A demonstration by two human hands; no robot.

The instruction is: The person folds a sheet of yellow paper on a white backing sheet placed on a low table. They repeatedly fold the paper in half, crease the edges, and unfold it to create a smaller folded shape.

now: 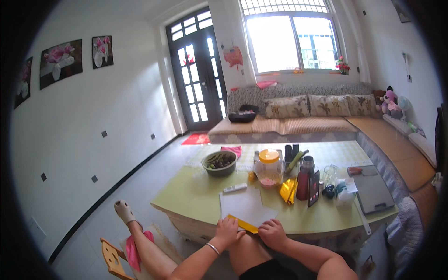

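Your right forearm [310,252] and left forearm [198,259] come in from the lower edge, above your bare leg and black shorts [270,271]. Between your hands lies a narrow gold strip [243,225], slanting across the near edge of the yellow-green table [186,193]. Your left hand [227,231] is at its left end and your right hand [273,233] at its right end, the two apart, fingers bent; I cannot tell whether they pinch the strip or only press it. White paper [242,205] lies just beyond it, with a slim white device [234,188] at the paper's far edge. Farther right you have a crumpled gold sheet [289,192], a dark red flask [303,184] and an upright phone [314,189]. Beyond the paper stands a clear jar [270,175] with a yellow lid; a green basket [219,172] holds dark round pieces.
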